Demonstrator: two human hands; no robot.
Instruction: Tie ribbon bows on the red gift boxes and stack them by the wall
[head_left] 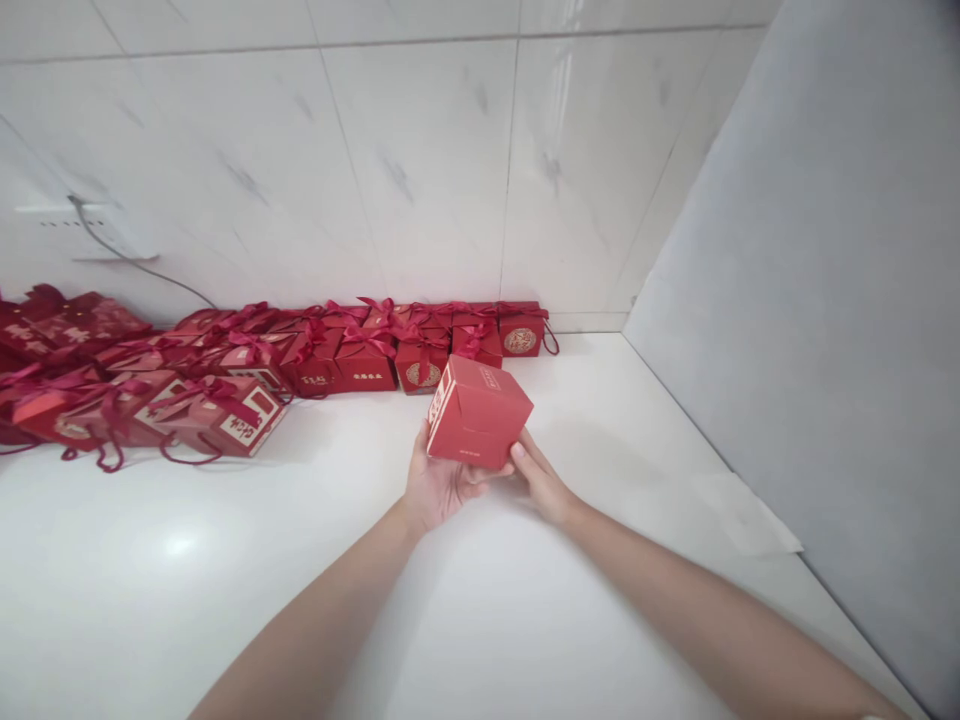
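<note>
Between my two hands a red gift box (480, 415) is held tilted above the white table, one cream-patterned side turned to the left. My left hand (439, 485) cups it from below and along its left side, the thumb up against the patterned face. At its lower right corner, my right hand (536, 470) grips the box, with some fingers hidden beneath or behind it. Just behind stands a row of similar red boxes tied with ribbons, among them a box with a round gold emblem (421, 373).
More ribboned red boxes (225, 415) crowd the left side of the white table (300, 560). A tiled wall (420, 170) rises behind them, with a cable (142, 265) hanging at the left. A grey panel (840, 300) borders the right, with a pale strip (750, 515) at its foot.
</note>
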